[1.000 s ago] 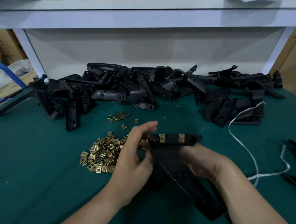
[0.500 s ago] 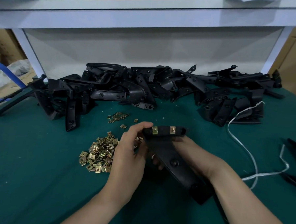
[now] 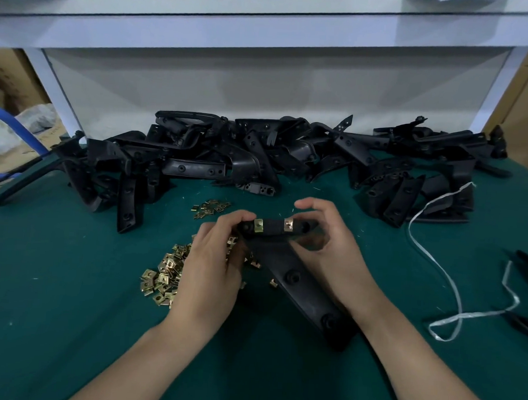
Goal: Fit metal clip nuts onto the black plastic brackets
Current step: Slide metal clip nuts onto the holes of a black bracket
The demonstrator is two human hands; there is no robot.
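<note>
Holding the bracket point(image 3: 295, 278) in both hands over the green mat point(image 3: 53, 280), I see from the head view that its short cross bar runs 9 to 3 o'clock. The long stem trails back toward me at about 5 o'clock. My left hand point(image 3: 210, 267) curls over the bar's 9 o'clock end; whether it also hides a nut I cannot tell. My right hand point(image 3: 324, 252) grips the 3 o'clock end, forefinger lifted clear. Two fitted clip nuts point(image 3: 259, 226) sit on the bar between my hands, with a bare hole showing outboard of each. The pile of loose clip nuts point(image 3: 164, 274) lies at 8 o'clock from the bar, just beside my left hand, so I judge that hand the nearer for picking the next nut. The heap of brackets point(image 3: 259, 156) lies well apart at 12 o'clock.
</note>
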